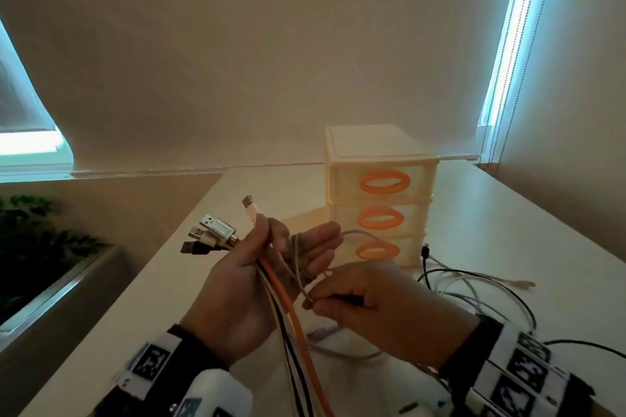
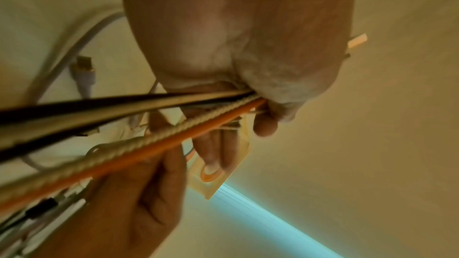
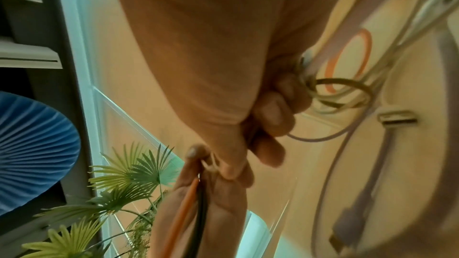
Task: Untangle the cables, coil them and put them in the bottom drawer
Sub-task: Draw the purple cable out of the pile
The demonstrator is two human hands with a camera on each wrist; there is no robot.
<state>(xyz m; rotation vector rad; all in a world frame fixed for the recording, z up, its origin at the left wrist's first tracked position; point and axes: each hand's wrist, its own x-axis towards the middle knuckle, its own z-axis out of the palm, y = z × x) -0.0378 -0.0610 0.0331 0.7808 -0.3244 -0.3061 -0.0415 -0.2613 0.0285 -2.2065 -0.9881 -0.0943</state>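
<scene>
My left hand (image 1: 288, 242) grips a bundle of cables (image 1: 288, 311) with the thumb pressing them into the palm; an orange cable (image 2: 149, 150), a braided beige one and black ones run down toward me. Their USB plugs (image 1: 211, 234) stick out to the left. My right hand (image 1: 313, 301) pinches a thin olive cable (image 3: 342, 93) that loops over the left fingers. More loose cables (image 1: 474, 291) lie tangled on the table at the right. The cream drawer unit (image 1: 379, 159) stands behind, its bottom drawer (image 1: 377, 252) closed.
The white table (image 1: 508, 240) ends in an edge at the left, with a planter and green plant (image 1: 34, 240) below it. Blind cords (image 1: 508, 78) hang at the back right by the window. A purple cable (image 3: 347, 213) lies under my right hand.
</scene>
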